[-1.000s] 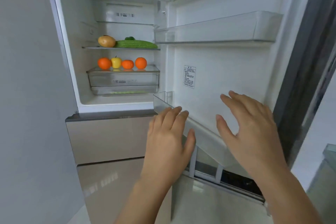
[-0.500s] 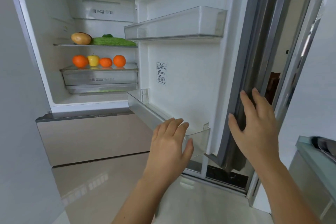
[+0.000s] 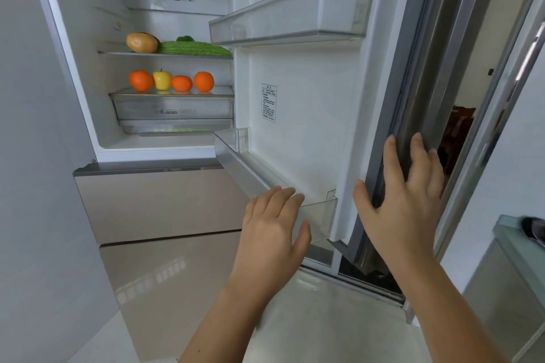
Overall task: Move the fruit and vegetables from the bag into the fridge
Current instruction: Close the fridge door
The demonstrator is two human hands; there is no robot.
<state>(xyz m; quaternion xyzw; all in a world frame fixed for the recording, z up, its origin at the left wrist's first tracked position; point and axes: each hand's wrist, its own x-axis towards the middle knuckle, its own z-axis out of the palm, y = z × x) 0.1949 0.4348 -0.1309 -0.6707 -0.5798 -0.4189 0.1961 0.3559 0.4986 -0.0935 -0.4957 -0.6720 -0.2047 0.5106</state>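
Observation:
The fridge stands open. On its upper glass shelf lie a potato (image 3: 142, 42) and a long green gourd (image 3: 194, 48). Below them, on the drawer's lid, sit an orange (image 3: 140, 80), a yellow apple (image 3: 162, 79), a smaller orange (image 3: 182, 83) and another orange (image 3: 203, 81). My right hand (image 3: 404, 200) lies flat with straight fingers on the outer edge of the fridge door (image 3: 312, 115). My left hand (image 3: 272, 233) hovers open by the lower door bin (image 3: 236, 156), holding nothing. No bag is in view.
An upper door bin (image 3: 292, 13) juts out above my hands. Beige freezer drawers (image 3: 159, 203) sit below the fridge compartment. A grey wall runs along the left. A counter corner (image 3: 519, 242) with a dark object stands at the right.
My right hand moved from the door's inner face to its outer edge. The view shifted to the right and the door now shows more edge-on. My left hand stayed near the lower bin.

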